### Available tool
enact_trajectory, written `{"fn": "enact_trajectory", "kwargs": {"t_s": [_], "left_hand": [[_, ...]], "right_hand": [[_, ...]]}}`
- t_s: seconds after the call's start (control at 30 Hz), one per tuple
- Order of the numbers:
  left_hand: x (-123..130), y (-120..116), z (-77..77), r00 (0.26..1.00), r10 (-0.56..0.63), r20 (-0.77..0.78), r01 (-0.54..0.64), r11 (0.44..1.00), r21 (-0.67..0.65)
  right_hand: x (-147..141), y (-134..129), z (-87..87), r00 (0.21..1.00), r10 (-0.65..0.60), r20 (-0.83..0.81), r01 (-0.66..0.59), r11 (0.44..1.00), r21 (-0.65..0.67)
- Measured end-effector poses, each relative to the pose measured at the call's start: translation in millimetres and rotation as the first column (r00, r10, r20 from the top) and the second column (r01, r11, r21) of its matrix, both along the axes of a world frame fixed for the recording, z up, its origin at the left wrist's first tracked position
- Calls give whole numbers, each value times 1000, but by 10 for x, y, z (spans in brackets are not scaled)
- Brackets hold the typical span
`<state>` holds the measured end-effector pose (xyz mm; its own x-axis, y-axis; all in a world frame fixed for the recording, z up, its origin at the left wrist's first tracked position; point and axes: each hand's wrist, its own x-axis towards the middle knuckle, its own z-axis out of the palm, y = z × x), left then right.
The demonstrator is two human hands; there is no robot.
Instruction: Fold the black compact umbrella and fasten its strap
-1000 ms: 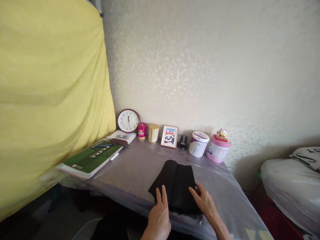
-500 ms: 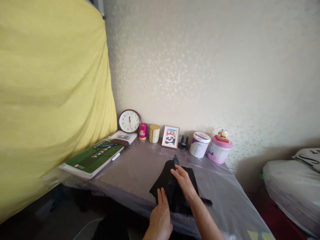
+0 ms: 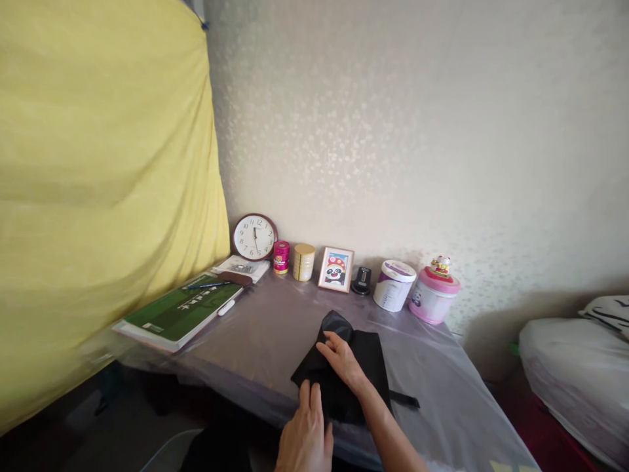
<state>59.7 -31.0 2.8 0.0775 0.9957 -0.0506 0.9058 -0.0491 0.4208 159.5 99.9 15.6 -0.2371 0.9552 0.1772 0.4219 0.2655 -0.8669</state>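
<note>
A floppy black cloth piece (image 3: 366,357) with a narrow strap (image 3: 405,399) at its right lies folded near the table's front edge. My left hand (image 3: 305,426) is at its near left part, with the fingers over the fabric and the thumb close to them, closed on the edge. Across the middle reaches my right hand (image 3: 344,360). Its fingers are closed on a fold of the same cloth, and the fingertips point up and left. Behind those fingertips a loose flap (image 3: 337,322) bulges up. What lies under the cloth is hidden.
A plastic-covered table (image 3: 268,328) fills the middle. On its left lie a green book (image 3: 184,311), a pen and a white marker (image 3: 227,307). Along the wall stand a clock (image 3: 255,236), two small cans, a panda picture (image 3: 336,269), a black device (image 3: 362,280) and two tubs.
My right hand has moved left and slightly down, and the raised flap has folded over to the left. My left hand has shifted slightly left and down.
</note>
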Motion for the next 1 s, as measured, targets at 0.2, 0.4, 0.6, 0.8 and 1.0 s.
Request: {"fn": "enact_trajectory", "kwargs": {"t_s": [0.2,0.4,0.6,0.8,1.0], "left_hand": [[1,8,126,996,-90,6,90,996,16],[82,139,104,997,-75,25,76,997,-27],[121,186,65,998,-56,-3,55,991,-118],[165,174,124,998,-48,-36,41,981,-190],[205,195,190,997,-30,-75,10,967,-254]], "right_hand": [[-15,-94,139,980,201,2,-201,979,-24],[5,-212,292,922,376,88,-374,926,-39],[68,-358,314,891,373,257,-417,897,143],[145,-179,154,789,349,507,-534,796,284],[152,219,100,721,243,649,-532,794,294]]}}
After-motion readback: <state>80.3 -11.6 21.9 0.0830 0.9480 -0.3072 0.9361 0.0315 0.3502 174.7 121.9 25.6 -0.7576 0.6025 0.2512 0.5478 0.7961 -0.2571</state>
